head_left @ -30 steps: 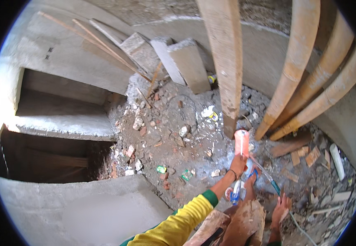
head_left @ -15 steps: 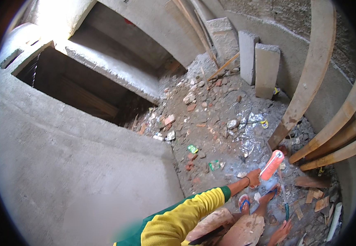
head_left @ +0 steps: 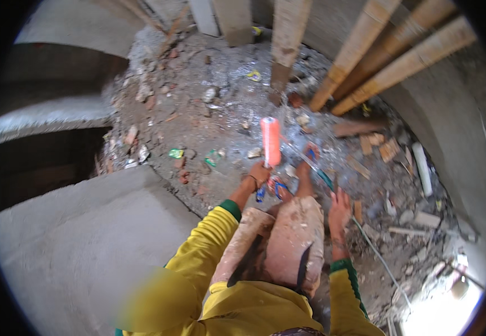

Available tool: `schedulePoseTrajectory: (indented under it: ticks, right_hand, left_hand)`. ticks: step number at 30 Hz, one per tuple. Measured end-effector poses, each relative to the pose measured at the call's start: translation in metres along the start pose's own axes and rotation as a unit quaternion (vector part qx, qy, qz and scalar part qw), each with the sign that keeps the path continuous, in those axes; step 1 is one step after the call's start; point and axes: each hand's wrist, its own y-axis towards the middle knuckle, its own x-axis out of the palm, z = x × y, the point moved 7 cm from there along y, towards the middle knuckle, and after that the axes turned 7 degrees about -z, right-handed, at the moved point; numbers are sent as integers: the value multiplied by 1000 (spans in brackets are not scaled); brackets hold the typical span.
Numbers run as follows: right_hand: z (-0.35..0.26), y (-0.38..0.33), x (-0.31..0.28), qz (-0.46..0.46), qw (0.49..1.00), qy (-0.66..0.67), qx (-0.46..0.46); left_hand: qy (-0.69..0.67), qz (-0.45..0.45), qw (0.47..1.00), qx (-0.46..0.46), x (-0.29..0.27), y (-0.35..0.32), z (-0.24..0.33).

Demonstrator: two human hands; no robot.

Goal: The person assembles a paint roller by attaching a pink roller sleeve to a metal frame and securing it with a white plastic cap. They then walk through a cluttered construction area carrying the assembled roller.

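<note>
The left hand (head_left: 258, 175) is closed around the roller (head_left: 271, 143), which is in front of the feet (head_left: 307, 164), above the ground (head_left: 220, 129). The right hand (head_left: 340, 210) is just behind the green grip (head_left: 325, 180) of the hose, its fingers partly extended; whether it holds the hose, I cannot tell.

The left arm (head_left: 206, 229) slants forward and inward, its left hand (head_left: 260, 173) curled closed in front of the knees, a dark band (head_left: 251, 180) round the left wrist (head_left: 248, 184). I see the right arm (head_left: 342, 280) pointing forward too, less far, the right hand (head_left: 340, 211) beside the right leg (head_left: 297, 235), fingers (head_left: 342, 197) ahead; how tightly they curl I can't make out.
</note>
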Motion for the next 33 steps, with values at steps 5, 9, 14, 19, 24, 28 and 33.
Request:
schedulePoseTrajectory:
  ticks: [5, 9, 14, 19, 24, 28, 33]
  right_hand:
    - [-17, -4, -2, 19, 993, 91, 67]
    - [-15, -15, 6, 28, 994, 75, 69]
    - [-16, -24, 13, -6, 995, 57, 87]
    - [-18, -21, 10, -3, 993, 52, 108]
    - [-14, -14, 6, 8, 992, 71, 103]
    - [-14, -7, 6, -12, 990, 79, 115]
    - [-11, -6, 10, -9, 991, 80, 108]
  left_hand:
    - [12, 63, 998, -11, -1, -24, 26]
    - [3, 64, 998, 15, 14, -35, 41]
    - [17, 62, 997, 32, 28, -46, 65]
    - [6, 60, 998, 27, 29, -37, 77]
    - [16, 72, 996, 52, 33, -38, 94]
    - [9, 70, 997, 37, 31, -38, 97]
    - [14, 89, 995, 31, 29, -33, 91]
